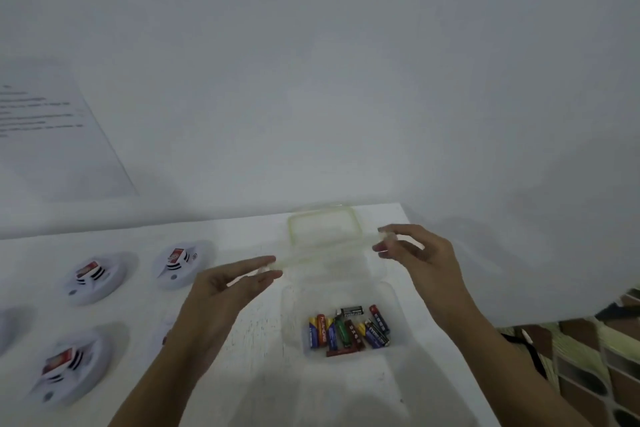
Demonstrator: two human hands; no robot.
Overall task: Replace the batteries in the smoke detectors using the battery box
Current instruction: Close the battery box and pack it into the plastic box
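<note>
Far left: three detectors (93,279) lie on the table (242,374), each with a red-labelled block in its middle, which I take for the old battery; blur hides the detail. Swap not begun, by my reading. Left grip (235,288) is pinched on the left flap of the lid (323,236). The lid is off the box (393,293) and held just beyond it; whether it hangs free of the table I cannot tell. The box stands open below the lid, near the table's right edge, with loose batteries (349,329) heaped at its near end. Right grip (419,253) is pinched on the lid's right flap. Risks as I judge them: (1) the hold is on two thin flaps of clear plastic only; if either pinch slips, the lid swings down on the box and may scatter the batteries. (2) The box is close to the right edge; a knock from the right forearm while parking the lid could push it off. (3) The batteries look slim, round and of mixed makes, while the detectors appear to carry a block, so a wrong type is possible. (4) Spent ones dropped back in the box would mix with fresh.
</note>
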